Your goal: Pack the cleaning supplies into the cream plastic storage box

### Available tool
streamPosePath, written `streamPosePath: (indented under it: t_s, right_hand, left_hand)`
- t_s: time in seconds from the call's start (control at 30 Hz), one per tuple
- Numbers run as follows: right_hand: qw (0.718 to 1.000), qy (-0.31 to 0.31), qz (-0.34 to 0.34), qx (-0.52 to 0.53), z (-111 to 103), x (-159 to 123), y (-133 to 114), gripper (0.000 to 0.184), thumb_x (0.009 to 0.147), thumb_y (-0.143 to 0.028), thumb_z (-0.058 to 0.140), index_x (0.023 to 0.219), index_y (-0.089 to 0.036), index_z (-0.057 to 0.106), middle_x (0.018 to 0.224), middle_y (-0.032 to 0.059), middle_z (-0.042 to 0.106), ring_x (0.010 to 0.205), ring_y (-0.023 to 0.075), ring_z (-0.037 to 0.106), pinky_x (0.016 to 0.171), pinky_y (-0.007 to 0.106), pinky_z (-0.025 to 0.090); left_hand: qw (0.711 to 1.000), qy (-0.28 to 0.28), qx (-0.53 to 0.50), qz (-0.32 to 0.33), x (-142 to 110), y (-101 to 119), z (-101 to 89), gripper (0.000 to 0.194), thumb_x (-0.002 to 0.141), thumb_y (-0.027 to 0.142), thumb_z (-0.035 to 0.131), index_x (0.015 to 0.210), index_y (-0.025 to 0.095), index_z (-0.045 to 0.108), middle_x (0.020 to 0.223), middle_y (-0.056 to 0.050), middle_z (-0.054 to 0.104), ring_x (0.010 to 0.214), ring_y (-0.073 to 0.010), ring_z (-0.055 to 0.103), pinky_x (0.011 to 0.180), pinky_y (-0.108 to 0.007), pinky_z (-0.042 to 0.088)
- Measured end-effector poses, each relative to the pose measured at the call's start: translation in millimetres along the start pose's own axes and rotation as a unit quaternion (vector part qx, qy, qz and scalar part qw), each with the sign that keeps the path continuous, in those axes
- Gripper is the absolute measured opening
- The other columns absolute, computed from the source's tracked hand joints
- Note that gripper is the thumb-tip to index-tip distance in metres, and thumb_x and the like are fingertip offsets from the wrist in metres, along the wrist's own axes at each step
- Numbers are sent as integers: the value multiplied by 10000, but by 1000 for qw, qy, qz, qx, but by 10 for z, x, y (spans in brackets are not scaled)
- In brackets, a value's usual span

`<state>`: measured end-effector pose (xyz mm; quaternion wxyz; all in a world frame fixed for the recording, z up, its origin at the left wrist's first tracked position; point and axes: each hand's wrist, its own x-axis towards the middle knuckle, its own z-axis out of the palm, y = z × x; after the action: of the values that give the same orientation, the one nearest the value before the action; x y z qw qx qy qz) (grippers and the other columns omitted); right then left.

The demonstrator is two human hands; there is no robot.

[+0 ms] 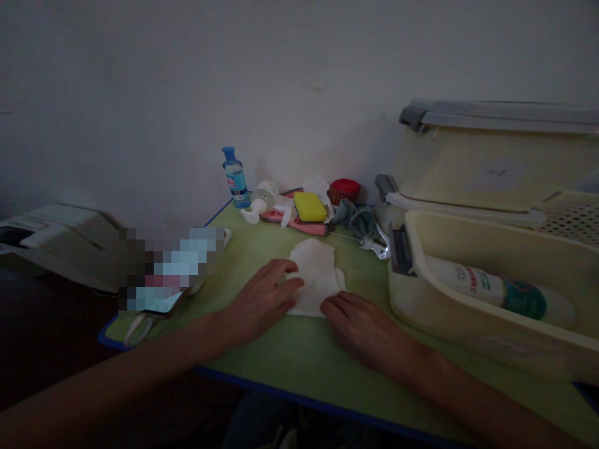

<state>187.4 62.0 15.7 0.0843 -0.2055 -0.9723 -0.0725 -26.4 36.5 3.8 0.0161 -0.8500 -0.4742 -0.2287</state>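
A small white piece, thin like cloth or tissue (314,274), lies flat on the green table between my two hands. It has an uneven outline with a small lobe on its right side; its exact kind I cannot make out. My left hand (266,293) rests at its left edge, fingers bent and spread apart, the tips touching or just over the white surface. At its lower right corner my right hand (360,327) has its fingers pressed together on the edge, and they hide part of that corner.
A cream bin (468,330) holding a white and green bottle (519,296) stands right, with stacked lidded boxes (477,168) behind. Along the wall are a blue bottle (236,181), pump bottle (266,194), yellow sponge (309,207), grey-green cloth (350,218) and red-lidded jar (345,189). A blurred phone (180,268) lies left.
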Motion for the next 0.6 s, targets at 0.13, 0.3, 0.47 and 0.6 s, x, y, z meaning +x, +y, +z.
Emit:
streamPosePath:
  t_s: [0.13, 0.3, 0.47, 0.6]
  right_hand:
    - [999, 4, -44, -31, 4, -21, 28, 123, 792, -32, 547, 852, -138, 564, 814, 53, 624, 757, 183, 580, 691, 281, 486]
    - [997, 14, -76, -30, 69, -20, 84, 48, 826, -104, 557, 818, -148, 573, 854, 72, 610, 788, 188, 566, 681, 291, 493]
    - [996, 46, -71, -9, 137, -18, 114, 94, 818, -66, 544, 866, -106, 614, 881, 96, 622, 826, 197, 568, 717, 305, 506]
    - [997, 57, -45, 29, 80, -2, 140, 109, 797, -63, 548, 852, -110, 630, 843, 82, 638, 794, 200, 589, 726, 323, 516]
  left_hand:
    - [988, -107, 47, 101, -29, 37, -24, 178, 873, 108, 415, 862, 127, 592, 948, -90, 597, 874, -181, 571, 800, -319, 495]
    - [986, -118, 87, 78, -33, 109, 10, 178, 856, 254, 497, 890, 110, 596, 942, -122, 609, 881, -235, 578, 772, -367, 505]
    - [984, -119, 121, 58, -32, 114, 81, 136, 840, 87, 453, 862, 128, 581, 904, -102, 620, 842, -217, 592, 772, -362, 498]
    - [989, -100, 105, 40, -17, 96, 40, 169, 851, 80, 432, 857, 135, 592, 893, -95, 635, 812, -210, 605, 748, -350, 498]
